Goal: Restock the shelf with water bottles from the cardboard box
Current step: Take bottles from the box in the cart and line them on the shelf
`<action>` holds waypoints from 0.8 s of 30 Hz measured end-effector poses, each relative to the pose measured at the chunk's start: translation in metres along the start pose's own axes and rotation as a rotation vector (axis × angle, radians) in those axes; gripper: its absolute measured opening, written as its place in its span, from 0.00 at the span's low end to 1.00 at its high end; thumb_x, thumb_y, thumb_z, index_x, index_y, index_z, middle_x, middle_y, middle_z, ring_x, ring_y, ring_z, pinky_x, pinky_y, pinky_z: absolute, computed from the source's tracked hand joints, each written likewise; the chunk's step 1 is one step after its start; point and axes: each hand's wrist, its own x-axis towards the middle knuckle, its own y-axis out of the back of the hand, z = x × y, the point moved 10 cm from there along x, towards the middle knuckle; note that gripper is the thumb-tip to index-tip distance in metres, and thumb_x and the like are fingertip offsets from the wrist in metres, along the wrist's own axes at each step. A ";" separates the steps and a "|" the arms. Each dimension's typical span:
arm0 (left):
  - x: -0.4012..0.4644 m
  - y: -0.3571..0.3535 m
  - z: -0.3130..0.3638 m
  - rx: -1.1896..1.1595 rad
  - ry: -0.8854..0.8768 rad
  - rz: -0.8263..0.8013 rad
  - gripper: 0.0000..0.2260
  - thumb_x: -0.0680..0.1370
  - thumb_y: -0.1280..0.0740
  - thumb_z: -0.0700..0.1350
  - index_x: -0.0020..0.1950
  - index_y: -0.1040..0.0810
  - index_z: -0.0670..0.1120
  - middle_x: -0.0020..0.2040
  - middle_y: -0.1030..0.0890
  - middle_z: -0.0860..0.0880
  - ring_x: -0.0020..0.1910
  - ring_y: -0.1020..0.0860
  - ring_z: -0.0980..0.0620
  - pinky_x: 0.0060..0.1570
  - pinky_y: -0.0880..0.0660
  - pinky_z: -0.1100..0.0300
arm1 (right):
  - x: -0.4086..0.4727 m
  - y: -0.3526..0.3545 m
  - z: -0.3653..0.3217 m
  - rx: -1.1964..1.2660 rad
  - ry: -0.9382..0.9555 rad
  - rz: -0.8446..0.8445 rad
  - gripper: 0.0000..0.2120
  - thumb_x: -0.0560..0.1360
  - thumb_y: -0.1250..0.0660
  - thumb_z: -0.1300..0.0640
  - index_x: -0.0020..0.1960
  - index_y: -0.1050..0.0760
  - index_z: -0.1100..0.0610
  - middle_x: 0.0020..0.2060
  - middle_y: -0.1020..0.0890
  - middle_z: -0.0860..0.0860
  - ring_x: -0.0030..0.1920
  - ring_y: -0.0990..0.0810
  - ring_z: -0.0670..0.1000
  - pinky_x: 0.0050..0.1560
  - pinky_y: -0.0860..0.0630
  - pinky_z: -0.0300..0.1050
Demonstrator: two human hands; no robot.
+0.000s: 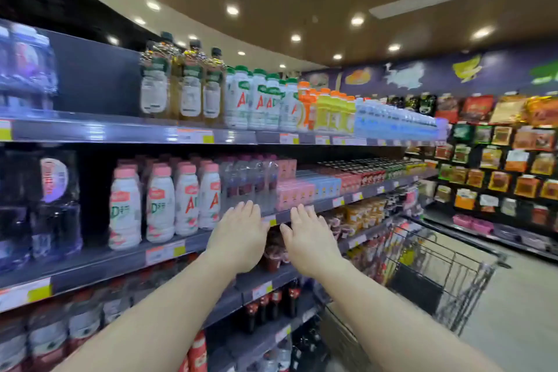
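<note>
Both hands reach toward the middle shelf (302, 211) with fingers straight and nothing held: the left hand (238, 238) just below the clear water bottles (247, 181), the right hand (311, 240) beside it, near the shelf edge. Those bottles stand in a tight cluster between the white milk drinks (163, 202) and the pink cartons (291, 195). They are probably wrapped together, though blur makes that hard to confirm. Full bottles will likely be fairly heavy for their size, with thin walls that give under pressure and a smooth, slightly slippery skin, so the firm waist or the neck under the cap looks like the best hold. The cardboard box is not visible here. A wire shopping cart (437, 275) stands at the right, and its contents cannot be made out.
</note>
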 end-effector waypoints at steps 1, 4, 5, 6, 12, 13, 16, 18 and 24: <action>0.007 -0.016 0.029 -0.016 -0.032 -0.046 0.20 0.85 0.50 0.51 0.69 0.33 0.40 0.69 0.30 0.42 0.70 0.33 0.42 0.67 0.37 0.50 | -0.008 -0.004 0.035 0.022 -0.053 -0.028 0.29 0.83 0.59 0.45 0.77 0.46 0.61 0.78 0.45 0.56 0.78 0.49 0.57 0.76 0.48 0.55; 0.030 -0.053 0.108 -0.032 -0.120 -0.111 0.22 0.85 0.51 0.52 0.73 0.37 0.40 0.74 0.34 0.41 0.74 0.37 0.42 0.71 0.40 0.51 | -0.032 -0.009 0.126 0.016 -0.171 -0.067 0.29 0.83 0.56 0.45 0.78 0.50 0.60 0.79 0.48 0.55 0.78 0.51 0.55 0.77 0.50 0.54; 0.038 -0.065 0.134 -0.042 -0.157 -0.120 0.23 0.85 0.52 0.52 0.74 0.39 0.39 0.76 0.36 0.41 0.75 0.39 0.42 0.72 0.40 0.51 | -0.038 -0.011 0.155 0.009 -0.213 -0.073 0.29 0.83 0.56 0.45 0.79 0.50 0.60 0.79 0.48 0.54 0.78 0.51 0.55 0.77 0.51 0.54; 0.047 -0.078 0.160 -0.044 -0.200 -0.134 0.24 0.85 0.52 0.53 0.75 0.39 0.39 0.76 0.37 0.41 0.75 0.39 0.42 0.72 0.40 0.51 | -0.045 -0.015 0.183 0.012 -0.257 -0.079 0.29 0.83 0.56 0.45 0.79 0.51 0.59 0.79 0.48 0.54 0.79 0.52 0.54 0.76 0.52 0.54; 0.104 -0.161 0.273 -0.081 -0.361 -0.206 0.23 0.85 0.52 0.53 0.74 0.38 0.40 0.75 0.34 0.42 0.74 0.38 0.42 0.72 0.39 0.51 | -0.048 -0.050 0.320 -0.057 -0.432 -0.100 0.27 0.83 0.54 0.45 0.75 0.41 0.59 0.75 0.38 0.55 0.76 0.43 0.55 0.74 0.44 0.54; 0.118 -0.178 0.284 -0.103 -0.368 -0.219 0.23 0.85 0.52 0.53 0.73 0.37 0.40 0.74 0.34 0.42 0.74 0.37 0.42 0.72 0.39 0.51 | -0.041 -0.058 0.339 -0.068 -0.448 -0.098 0.26 0.83 0.54 0.45 0.74 0.40 0.58 0.74 0.36 0.54 0.75 0.41 0.55 0.74 0.43 0.54; 0.172 -0.226 0.310 -0.156 -0.380 -0.256 0.22 0.85 0.51 0.54 0.72 0.34 0.41 0.73 0.32 0.43 0.73 0.35 0.43 0.72 0.38 0.50 | -0.014 -0.084 0.397 -0.075 -0.518 -0.110 0.25 0.82 0.54 0.45 0.72 0.37 0.58 0.74 0.35 0.55 0.75 0.41 0.55 0.74 0.43 0.55; 0.212 -0.253 0.322 -0.172 -0.378 -0.283 0.22 0.85 0.51 0.53 0.72 0.34 0.41 0.72 0.31 0.42 0.72 0.35 0.43 0.71 0.38 0.50 | 0.011 -0.102 0.432 -0.093 -0.548 -0.151 0.27 0.82 0.54 0.45 0.75 0.40 0.59 0.75 0.38 0.55 0.76 0.42 0.56 0.75 0.44 0.55; 0.314 -0.330 0.352 -0.204 -0.399 -0.299 0.21 0.84 0.48 0.54 0.68 0.30 0.41 0.68 0.27 0.43 0.70 0.32 0.43 0.69 0.38 0.49 | 0.081 -0.162 0.520 -0.088 -0.622 -0.230 0.28 0.82 0.54 0.44 0.76 0.41 0.59 0.76 0.38 0.55 0.76 0.43 0.55 0.75 0.44 0.55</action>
